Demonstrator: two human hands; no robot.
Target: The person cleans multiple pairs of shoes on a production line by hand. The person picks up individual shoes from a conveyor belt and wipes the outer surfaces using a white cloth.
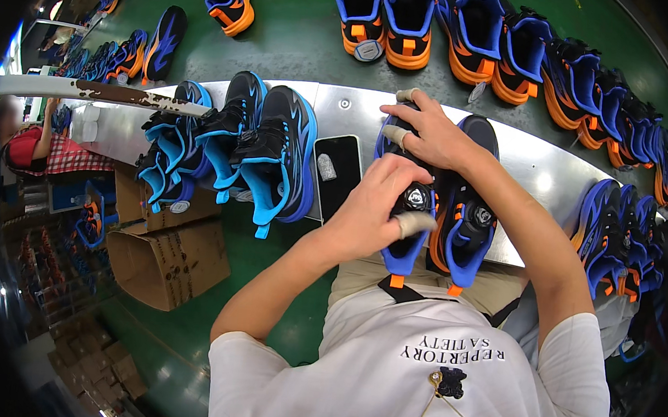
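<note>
— Where did we find the shoe?

— On the brushed metal ledge (534,158), just before the person's chest: a black shoe (406,206) with blue sole and orange tab, beside its twin (467,211).

— And the hands?

— We saw the left hand (373,208) curled over the round dial (415,199), taped finger pinching it. The right hand (426,129) pressed the toe, fingers spread (one also taped).

— Anything near?

— A glossy dark phone (337,169) lay just left, then blue-trimmed sneakers (268,152); a cardboard box (165,262) sat below.
</note>
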